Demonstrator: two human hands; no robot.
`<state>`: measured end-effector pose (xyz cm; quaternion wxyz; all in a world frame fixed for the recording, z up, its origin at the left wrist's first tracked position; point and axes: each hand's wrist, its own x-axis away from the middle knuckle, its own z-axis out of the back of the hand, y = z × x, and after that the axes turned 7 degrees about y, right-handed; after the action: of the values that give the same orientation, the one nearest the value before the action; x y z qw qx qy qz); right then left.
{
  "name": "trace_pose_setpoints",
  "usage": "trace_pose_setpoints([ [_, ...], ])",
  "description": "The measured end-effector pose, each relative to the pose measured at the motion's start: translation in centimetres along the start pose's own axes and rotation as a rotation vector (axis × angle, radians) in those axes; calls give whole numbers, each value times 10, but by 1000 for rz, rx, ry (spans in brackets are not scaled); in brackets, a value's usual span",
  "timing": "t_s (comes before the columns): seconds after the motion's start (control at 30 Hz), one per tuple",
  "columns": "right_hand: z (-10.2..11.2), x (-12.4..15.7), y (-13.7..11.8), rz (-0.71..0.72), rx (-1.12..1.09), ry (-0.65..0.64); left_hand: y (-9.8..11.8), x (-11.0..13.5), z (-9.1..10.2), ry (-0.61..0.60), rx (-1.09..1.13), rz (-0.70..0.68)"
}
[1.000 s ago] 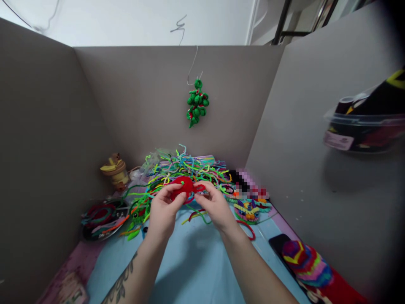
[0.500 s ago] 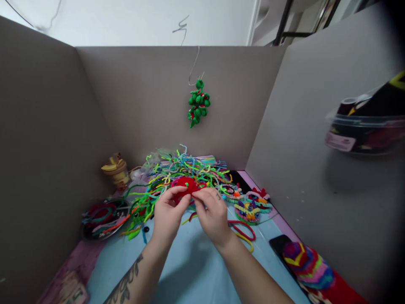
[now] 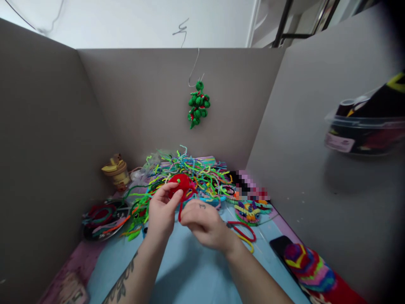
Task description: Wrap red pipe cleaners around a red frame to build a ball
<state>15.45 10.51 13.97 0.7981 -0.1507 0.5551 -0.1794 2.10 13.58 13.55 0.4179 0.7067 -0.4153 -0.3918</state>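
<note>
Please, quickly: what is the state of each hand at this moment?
Left hand: closed, holding the red disc between thumb and fingers.
Right hand: closed, seemingly pinching the red strand.

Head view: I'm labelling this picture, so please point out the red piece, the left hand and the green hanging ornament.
Red piece (image 3: 185, 183): head view, on the middle of its face.
Left hand (image 3: 162, 212): head view, on its back.
Green hanging ornament (image 3: 198, 102): head view, midway down.
</note>
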Motion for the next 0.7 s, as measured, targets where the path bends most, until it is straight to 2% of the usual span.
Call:
trace_pose_setpoints([
  [0.07,5,2,3,-124,8,95,-1,0,0,-8,0,-15],
  [0.17,6,5,10,-369,113,436,-2,3,-1,-46,-41,-42],
  [0.23,3,5,14,-472,188,574,-1,8,-2,-83,-74,-56],
  [0.43,1,0,18,-606,115,637,0,16,-5,-169,-94,-35],
  [0.6,4,0,19,-594,164,708,-1,15,-4,-192,-63,-5],
  [0.7,5,0,18,-607,158,686,-1,14,-4,-194,-58,-3],
])
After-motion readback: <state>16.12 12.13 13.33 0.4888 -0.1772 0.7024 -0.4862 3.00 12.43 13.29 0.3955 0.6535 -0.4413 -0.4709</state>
